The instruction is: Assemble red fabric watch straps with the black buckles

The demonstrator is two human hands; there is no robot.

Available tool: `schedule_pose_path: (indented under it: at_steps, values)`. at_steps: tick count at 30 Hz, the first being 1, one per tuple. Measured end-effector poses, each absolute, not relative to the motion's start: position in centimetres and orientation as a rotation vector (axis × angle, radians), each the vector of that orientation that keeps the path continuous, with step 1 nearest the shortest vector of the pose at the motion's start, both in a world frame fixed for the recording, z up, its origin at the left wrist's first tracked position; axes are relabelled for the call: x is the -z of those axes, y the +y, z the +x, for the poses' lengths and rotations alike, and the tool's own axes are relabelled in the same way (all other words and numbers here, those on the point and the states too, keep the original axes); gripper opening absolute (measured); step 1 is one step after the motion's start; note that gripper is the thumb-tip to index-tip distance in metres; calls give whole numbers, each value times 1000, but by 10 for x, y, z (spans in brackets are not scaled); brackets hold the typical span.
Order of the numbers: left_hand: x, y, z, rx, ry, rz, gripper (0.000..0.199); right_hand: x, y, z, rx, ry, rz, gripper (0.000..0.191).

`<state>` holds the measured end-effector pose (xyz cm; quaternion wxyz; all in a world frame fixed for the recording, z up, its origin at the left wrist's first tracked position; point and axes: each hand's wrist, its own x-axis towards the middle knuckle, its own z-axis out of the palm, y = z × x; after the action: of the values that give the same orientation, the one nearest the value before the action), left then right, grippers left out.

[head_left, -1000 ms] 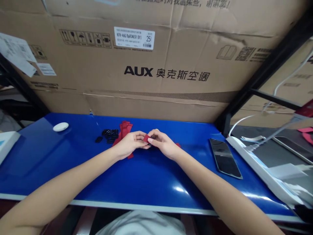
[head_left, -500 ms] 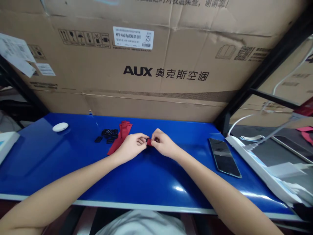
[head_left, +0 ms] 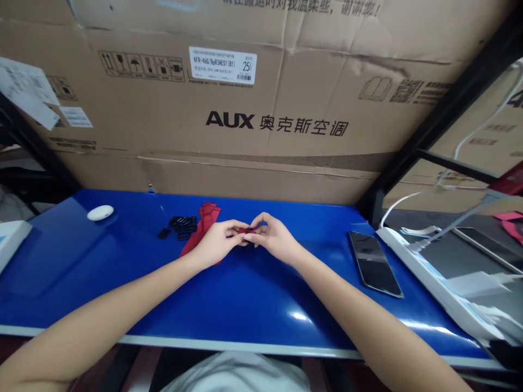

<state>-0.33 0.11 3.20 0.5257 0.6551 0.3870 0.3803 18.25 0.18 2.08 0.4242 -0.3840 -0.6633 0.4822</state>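
My left hand (head_left: 220, 240) and my right hand (head_left: 277, 239) meet above the middle of the table, fingertips pinched together. Between them is a short piece of red strap (head_left: 247, 231) with a small black part on it, probably a slide buckle, mostly covered by fingers. Left of my left hand lies a stack of red straps (head_left: 208, 215), partly hidden behind that hand and wrist. Just beyond the stack sits a small pile of black plastic buckles (head_left: 183, 224), with a single black buckle (head_left: 164, 233) apart from it.
A white oval object (head_left: 100, 212) lies at the left of the blue table (head_left: 163, 305). On the right are a dark phone (head_left: 375, 264) and a white power strip (head_left: 437, 277) with cables. A large cardboard box (head_left: 229, 141) stands behind, beside a black metal post (head_left: 429, 114).
The fingers of both hands have shifted around the red strap and black part; red now shows on both sides of the black. The items on the table stay put.
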Motion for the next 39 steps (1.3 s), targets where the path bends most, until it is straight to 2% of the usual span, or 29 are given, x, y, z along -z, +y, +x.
schedule_pose_path:
  at_steps: [2, 4, 7, 9, 13, 19, 22, 24, 29, 31, 33, 36, 39]
  values:
    - [-32, 4, -6, -920, 889, 1512, 34, -20, 6, 189, -1185, -1694, -939, 25]
    - [-32, 7, -9, -937, 874, 1468, 35, -18, 11, 198, -922, -1803, -1033, 15]
    - [-34, 10, -14, -908, 871, 1443, 36, -11, 21, 211, -432, -2002, -1299, 27]
    - [-35, 13, -20, -889, 867, 1451, 36, -8, 26, 216, -323, -2083, -1446, 28]
    - [-37, 22, -35, -924, 927, 1530, 35, -10, 27, 217, -374, -2102, -1626, 3]
    - [-36, 41, -57, -890, 1257, 1812, 23, -13, 25, 229, -591, -1979, -1717, 8]
    - [-32, 45, -59, -887, 1438, 1991, 17, -14, 25, 233, -587, -1896, -1585, 7]
    - [-30, 44, -56, -894, 1397, 2010, 15, -19, 24, 230, -727, -1799, -1441, 6]
    - [-35, 27, -36, -945, 1071, 1725, 29, -38, 6, 211, -1470, -1454, -973, 34]
    - [-37, 19, -28, -936, 960, 1574, 33, -41, 0, 204, -1600, -1461, -824, 42]
    - [-38, 12, -21, -914, 852, 1452, 35, -40, -3, 199, -1515, -1564, -835, 37]
    - [-37, 7, -15, -930, 766, 1393, 35, -37, -5, 194, -1093, -1785, -973, 22]
    - [-35, 5, -12, -987, 755, 1424, 34, -37, -6, 189, -851, -1895, -1024, 21]
